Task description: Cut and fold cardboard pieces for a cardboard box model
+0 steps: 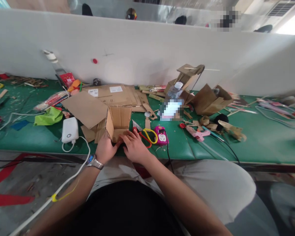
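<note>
Your cardboard box (121, 117) is at the near side of the counter (263, 141), left hand (106, 150) holding its near-left side, right hand (135, 148) fingering the near edge, can't tell if pinching. Probably light, stiffish but crushable; I'd grab corners, not mid-wall.

Spreads out as a green tabletop (265, 144), bearing at left a white corded device (70, 129) near crumpled lime-green material (50, 116), with flat cardboard sheets (87, 108) to the right. Carries, in the middle, red-and-yellow-handled scissors (144, 131) just beside a magenta socket block (161, 135). Holds, farther right, a pink glue gun (198, 133) and, behind that, an open brown cardboard box (211, 100).
</note>
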A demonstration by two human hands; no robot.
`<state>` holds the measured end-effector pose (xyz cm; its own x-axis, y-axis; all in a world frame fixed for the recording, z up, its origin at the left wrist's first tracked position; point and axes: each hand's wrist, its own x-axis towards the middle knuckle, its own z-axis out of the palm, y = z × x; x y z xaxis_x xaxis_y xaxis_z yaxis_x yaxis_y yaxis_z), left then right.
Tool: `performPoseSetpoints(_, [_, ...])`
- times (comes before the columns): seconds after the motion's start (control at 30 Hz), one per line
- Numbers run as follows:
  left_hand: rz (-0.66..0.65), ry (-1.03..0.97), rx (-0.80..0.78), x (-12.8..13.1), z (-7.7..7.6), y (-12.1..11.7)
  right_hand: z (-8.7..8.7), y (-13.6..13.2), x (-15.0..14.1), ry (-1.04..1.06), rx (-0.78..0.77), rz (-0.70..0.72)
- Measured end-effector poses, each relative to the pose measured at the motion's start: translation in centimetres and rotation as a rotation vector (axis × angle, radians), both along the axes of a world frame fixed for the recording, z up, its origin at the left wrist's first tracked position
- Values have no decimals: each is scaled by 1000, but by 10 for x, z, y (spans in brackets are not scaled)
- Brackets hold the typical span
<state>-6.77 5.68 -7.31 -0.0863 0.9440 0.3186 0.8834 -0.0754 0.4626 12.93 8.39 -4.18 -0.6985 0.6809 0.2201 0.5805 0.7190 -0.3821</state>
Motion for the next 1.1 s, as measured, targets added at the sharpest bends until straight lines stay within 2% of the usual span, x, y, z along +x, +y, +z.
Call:
performPoseSetpoints(0.2, [-22,-71,43,2,3,4,2,7,0,-27,17,-2])
performPoseSetpoints(0.33, [-151,-131,101,-6,8,0,5,7,0,-42,23,-5])
performPoseSetpoints(0.43, [-223,-250,193,-23,14,0,5,6,0,-59,18,-14])
performPoseSetpoints(0.5, [-103,-287,270,-41,19,4,6,6,1,-67,11,-16])
performPoseSetpoints(0.57, [108,-198,319,-60,25,10,6,6,1,-68,12,-18])
performPoseSetpoints(0.7, [317,53,199,-91,37,24,5,5,1,-56,5,-19])
performPoseSetpoints(0.83, [253,204,-19,-102,36,37,3,5,0,-30,3,-9])
performPoseSetpoints(0.9, [201,206,-30,-104,34,43,2,5,0,-22,4,-17])
performPoseSetpoints(1.0, [196,157,92,-108,38,50,1,5,0,-17,12,-20])
performPoseSetpoints(1.1, [265,39,296,-116,51,52,2,4,0,-22,7,-18])
